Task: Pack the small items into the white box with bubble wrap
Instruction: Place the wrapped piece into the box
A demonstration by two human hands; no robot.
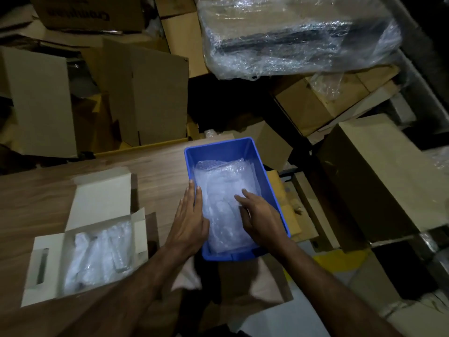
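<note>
A white box (48, 261) lies open on the wooden table at the lower left, its flaps spread, with bubble-wrapped items (99, 256) inside. To its right stands a blue plastic bin (218, 148) filled with bubble wrap (226, 190). My left hand (189, 220) rests flat along the bin's left wall, fingers straight and together. Inside the bin my right hand (257, 215) lies on the bubble wrap, fingers curled down onto it; whether it grips anything is hidden.
The wooden table (155, 166) ends just behind the bin. Beyond and to the right are piles of brown cardboard boxes (145, 93) and a large bundle wrapped in clear plastic (291, 35). A tall cardboard box (379, 176) stands right of the bin.
</note>
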